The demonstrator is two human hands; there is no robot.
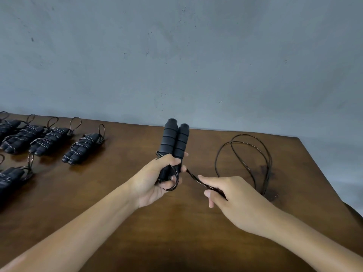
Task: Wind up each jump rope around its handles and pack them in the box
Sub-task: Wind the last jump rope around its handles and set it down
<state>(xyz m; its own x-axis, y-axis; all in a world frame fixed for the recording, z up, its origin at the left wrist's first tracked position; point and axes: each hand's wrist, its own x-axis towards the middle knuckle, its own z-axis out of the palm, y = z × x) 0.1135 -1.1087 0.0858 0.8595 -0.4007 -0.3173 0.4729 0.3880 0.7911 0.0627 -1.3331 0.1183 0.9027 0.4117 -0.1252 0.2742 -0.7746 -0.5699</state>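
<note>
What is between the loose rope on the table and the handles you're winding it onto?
Nothing visible. The thin black rope lies in open loops on the brown wooden table, running through the right hand to the black foam handles in the left hand.

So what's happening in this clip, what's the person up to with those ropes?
A person is winding a jump rope. The left hand grips the pair of foam handles upright, while the right hand pinches the cord close to them. The loose cord lies looped on the wooden table. Several wound ropes lie at the left. No box is visible.
</note>
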